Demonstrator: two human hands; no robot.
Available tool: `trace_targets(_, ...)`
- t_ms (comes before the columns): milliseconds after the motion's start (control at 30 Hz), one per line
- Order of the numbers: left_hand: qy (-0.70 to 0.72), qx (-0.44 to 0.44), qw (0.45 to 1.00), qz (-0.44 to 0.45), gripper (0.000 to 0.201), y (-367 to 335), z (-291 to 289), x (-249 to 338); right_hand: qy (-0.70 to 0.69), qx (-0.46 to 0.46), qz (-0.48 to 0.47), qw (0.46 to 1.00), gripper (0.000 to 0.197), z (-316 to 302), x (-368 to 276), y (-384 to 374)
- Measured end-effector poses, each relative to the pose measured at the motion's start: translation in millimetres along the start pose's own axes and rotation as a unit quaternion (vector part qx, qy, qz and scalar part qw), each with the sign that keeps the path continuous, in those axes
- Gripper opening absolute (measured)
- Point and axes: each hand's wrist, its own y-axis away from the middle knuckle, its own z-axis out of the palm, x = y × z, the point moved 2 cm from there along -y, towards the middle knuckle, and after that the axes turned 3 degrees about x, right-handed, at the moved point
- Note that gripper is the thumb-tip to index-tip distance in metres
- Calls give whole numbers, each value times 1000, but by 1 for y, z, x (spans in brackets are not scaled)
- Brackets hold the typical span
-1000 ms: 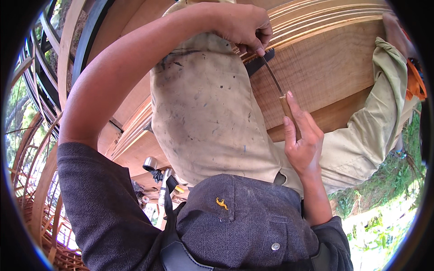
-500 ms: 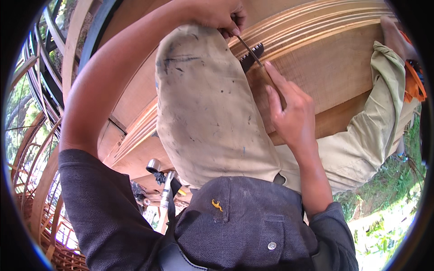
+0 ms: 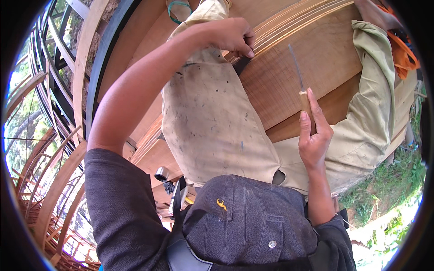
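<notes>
The right hand (image 3: 315,144) grasps a slim metal file (image 3: 302,94) by its wooden handle (image 3: 306,108), with the thumb on one side and the index finger extended along the other. This file stands to the right of a dark saw blade (image 3: 242,65), well apart from it, its bare tip pointing away from the wearer. The left hand (image 3: 230,35) is bent over the saw blade's far end, its fingers curled in and the thumb tip against the dark metal; whether they pinch it or merely touch it, I cannot tell. Just left of the saw blade, and partly hiding it, lies a stained beige trouser leg (image 3: 208,113). To the blade's right spreads a brown wooden board (image 3: 289,86), and just beyond the blade, a bundle of pale wooden strips (image 3: 294,28) runs off toward the upper right. Far to the right of the blade hangs orange cloth (image 3: 400,56), while a shiny metal cup (image 3: 162,174) sits well below and left of it.
</notes>
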Motion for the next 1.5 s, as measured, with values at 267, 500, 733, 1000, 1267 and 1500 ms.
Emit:
trace_targets(267, -43, 9, 999, 13, 23, -6, 9, 16, -30, 9, 21, 999, 43, -4, -1, 13)
trace_targets(500, -172, -4, 982, 79, 20, -13, 4, 26, 38, -67, 24, 997, 49, 7, -6, 14)
trace_targets(733, 77, -125, 989, 26, 20, -25, -10, -24, 82, -118, -21, 989, 60, 29, -14, 6)
trace_targets(1000, 33, -259, 959, 106, 22, -27, -11, -31, 98, -121, -18, 988, 61, 34, -19, -3)
trace_targets(1267, -37, -209, 970, 122, 24, -25, -10, -16, 109, -131, -12, 985, 57, 33, -20, -4)
trace_targets(1500, -8, -184, 980, 69, 24, -28, -8, -19, 120, -158, 12, 980, 53, 29, -25, -8)
